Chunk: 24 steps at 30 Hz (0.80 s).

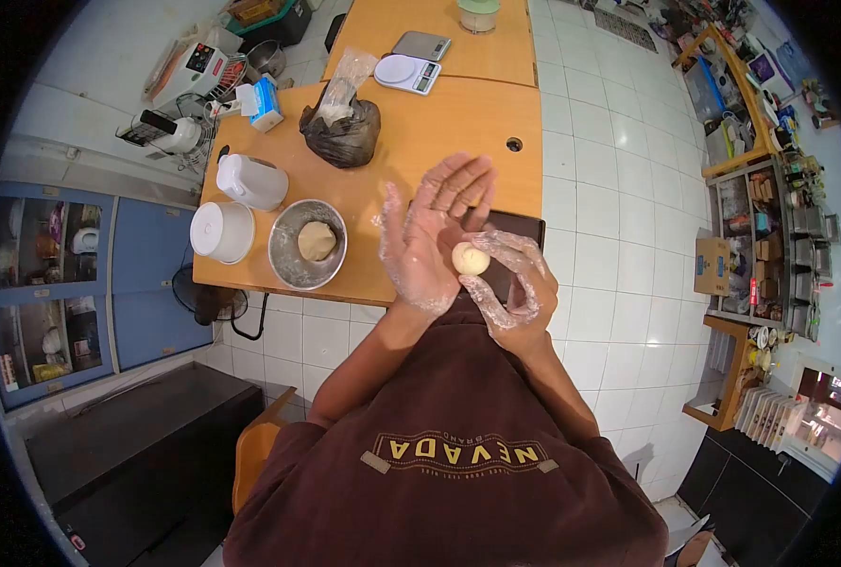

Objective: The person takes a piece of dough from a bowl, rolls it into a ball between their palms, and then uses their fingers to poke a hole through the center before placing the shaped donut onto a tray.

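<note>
A small pale dough ball [471,259] is pinched between the thumb and fingers of my right hand [515,283], which is dusted with flour. Beside it my left hand [428,241] is spread, palm up and fingers stretched out, also floury. The ball lies against the heel side of that palm in this view. Under my hands, partly hidden, is a dark tray [529,230] at the table's front right corner. To the left of my hands, a larger lump of dough [317,241] rests in a steel bowl [279,269].
On the wooden table [458,113] stand a white tub [222,232], a white pitcher [253,182], a black plastic bag [342,134], a white kitchen scale [407,74], a grey scale [421,45] and a blue box [266,104]. An orange chair [255,454] is at lower left.
</note>
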Tool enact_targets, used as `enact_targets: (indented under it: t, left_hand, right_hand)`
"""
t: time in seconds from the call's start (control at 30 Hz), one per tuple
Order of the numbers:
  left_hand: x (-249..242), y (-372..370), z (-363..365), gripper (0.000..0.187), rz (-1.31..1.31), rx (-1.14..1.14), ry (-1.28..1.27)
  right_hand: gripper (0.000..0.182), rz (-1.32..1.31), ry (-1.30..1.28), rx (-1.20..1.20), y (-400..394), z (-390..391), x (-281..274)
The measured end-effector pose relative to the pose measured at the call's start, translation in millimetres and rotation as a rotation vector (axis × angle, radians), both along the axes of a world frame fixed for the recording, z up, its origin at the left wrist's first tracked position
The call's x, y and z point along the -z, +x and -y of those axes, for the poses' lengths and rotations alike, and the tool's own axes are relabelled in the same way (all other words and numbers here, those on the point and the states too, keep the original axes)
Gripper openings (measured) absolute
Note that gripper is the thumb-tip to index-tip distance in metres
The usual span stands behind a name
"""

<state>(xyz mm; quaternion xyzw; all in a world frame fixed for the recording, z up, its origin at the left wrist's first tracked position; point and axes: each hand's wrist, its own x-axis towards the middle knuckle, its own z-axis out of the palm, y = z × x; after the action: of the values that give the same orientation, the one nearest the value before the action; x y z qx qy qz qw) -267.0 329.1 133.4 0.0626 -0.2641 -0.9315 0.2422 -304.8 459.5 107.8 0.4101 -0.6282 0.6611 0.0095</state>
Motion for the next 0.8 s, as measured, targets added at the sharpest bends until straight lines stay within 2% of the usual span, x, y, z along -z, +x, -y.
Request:
enact_targets:
  t: [0.1,0.23,0.43,0.57,0.6,0.73,0.8]
  left_hand:
    - [-1.0,0.9,-10.9,0.081,-0.075,0.108,0.144]
    - [-8.9,-2.2,-4.3,0.082,-0.027,0.071,0.111]
    - [-1.5,2.2,-1.8,0.079,-0.007,0.123,0.041]
    - [4.3,4.0,-8.3,0.074,0.037,0.105,0.008]
    - [6.5,3.1,-9.8,0.075,0.016,0.095,-0.039]
    - [10.2,3.7,-22.4,0.079,0.097,-0.043,-0.25]
    - [7.7,0.5,-21.5,0.082,-0.031,-0.071,-0.167]
  right_hand:
    - [0.04,-0.202,0.099,-0.008,-6.4,2.7,-2.1]
    - [0.039,-0.259,0.151,0.026,-10.9,0.6,-4.2]
    - [0.039,-0.141,0.101,0.039,-20.3,-2.8,-15.8]
    - [0.055,-0.14,0.051,0.088,-31.1,8.3,-22.1]
    - [0.069,-0.171,0.175,0.055,-34.4,10.1,-24.7]
    - [0.079,-0.207,0.278,-0.017,-29.2,38.4,-15.9]
    - [0.081,-0.142,0.245,-0.083,-17.8,46.2,-5.7]
